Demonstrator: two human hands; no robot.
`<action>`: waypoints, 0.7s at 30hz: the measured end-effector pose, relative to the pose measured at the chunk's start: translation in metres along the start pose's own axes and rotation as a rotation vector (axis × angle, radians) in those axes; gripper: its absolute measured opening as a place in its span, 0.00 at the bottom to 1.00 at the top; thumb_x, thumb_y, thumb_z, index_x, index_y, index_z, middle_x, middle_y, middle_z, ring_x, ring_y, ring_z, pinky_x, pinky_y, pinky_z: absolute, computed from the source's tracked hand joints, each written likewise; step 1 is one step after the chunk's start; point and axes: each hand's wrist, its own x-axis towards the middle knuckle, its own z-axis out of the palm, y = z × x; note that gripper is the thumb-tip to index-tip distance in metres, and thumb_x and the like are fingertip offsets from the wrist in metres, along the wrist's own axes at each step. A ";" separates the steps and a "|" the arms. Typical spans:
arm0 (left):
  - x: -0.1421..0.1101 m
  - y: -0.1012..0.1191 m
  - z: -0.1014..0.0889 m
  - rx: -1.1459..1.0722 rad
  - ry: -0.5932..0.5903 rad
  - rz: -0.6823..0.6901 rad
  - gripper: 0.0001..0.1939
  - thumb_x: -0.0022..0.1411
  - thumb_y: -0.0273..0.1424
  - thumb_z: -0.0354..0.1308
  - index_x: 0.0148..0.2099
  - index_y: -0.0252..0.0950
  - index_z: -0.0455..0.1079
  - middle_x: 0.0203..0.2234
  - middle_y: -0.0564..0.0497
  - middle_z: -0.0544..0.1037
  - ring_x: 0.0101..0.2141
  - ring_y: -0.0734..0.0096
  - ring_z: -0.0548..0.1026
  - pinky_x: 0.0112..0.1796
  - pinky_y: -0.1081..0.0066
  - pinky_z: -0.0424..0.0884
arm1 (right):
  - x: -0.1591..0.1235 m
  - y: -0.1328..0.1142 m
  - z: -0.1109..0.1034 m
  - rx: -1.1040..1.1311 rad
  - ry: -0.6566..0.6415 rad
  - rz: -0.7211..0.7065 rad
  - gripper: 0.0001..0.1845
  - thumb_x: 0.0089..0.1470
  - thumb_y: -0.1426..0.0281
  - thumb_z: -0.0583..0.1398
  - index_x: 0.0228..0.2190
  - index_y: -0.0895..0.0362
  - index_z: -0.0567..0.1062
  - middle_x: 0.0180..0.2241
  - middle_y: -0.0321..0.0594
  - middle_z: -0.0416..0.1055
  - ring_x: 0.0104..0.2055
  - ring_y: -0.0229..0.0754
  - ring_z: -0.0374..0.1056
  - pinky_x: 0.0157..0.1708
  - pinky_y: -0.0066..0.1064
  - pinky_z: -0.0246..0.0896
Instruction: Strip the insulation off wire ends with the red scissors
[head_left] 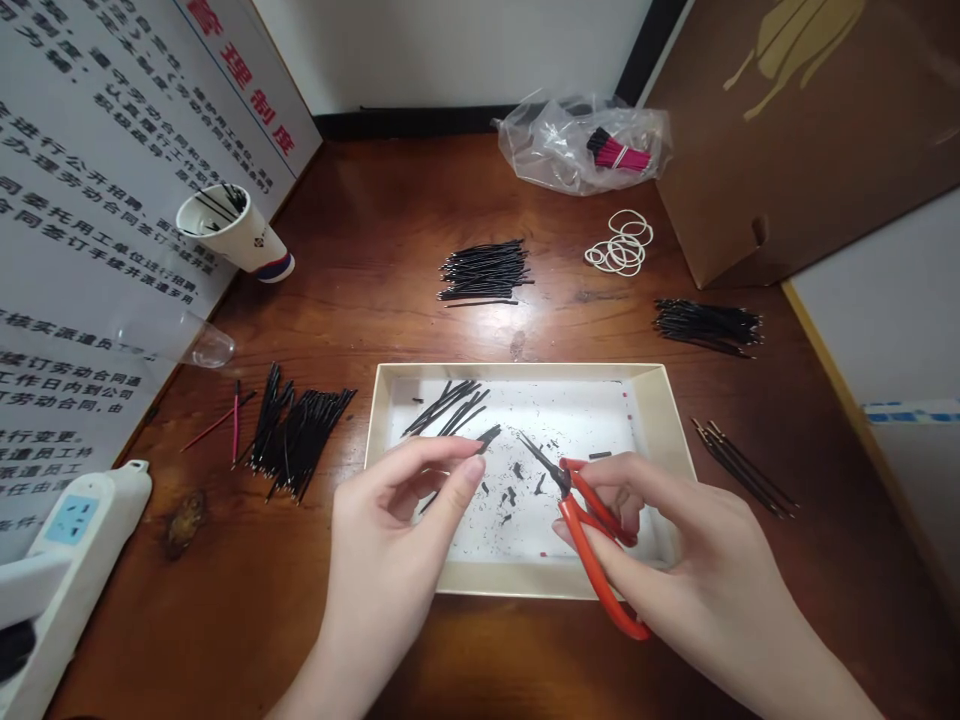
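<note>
Red-handled scissors [580,552] and black wires [442,407] stand out against black-flecked white paper [570,415] in a cream tray [517,371]; magenta wires [621,155] lie far off on reddish-brown wood [360,250].

Shallow tray [525,370] on wooden bench [225,620], centre front, holding wire scraps [510,495]; wire bundle [300,440] to its left, second wire bundle [709,325] behind right; paper cup [232,230] far left; power strip [82,530] front left.

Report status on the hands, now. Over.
Left hand pinching black wires. Right hand gripping red-handled snips, tips near the wires. Scraps in tray below.
</note>
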 end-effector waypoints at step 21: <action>0.010 -0.016 -0.003 0.564 -0.253 0.336 0.12 0.64 0.25 0.54 0.40 0.36 0.80 0.27 0.51 0.74 0.26 0.71 0.74 0.28 0.73 0.70 | 0.000 0.011 -0.009 -0.183 0.028 0.008 0.05 0.53 0.73 0.61 0.30 0.52 0.69 0.22 0.30 0.65 0.22 0.35 0.62 0.22 0.26 0.58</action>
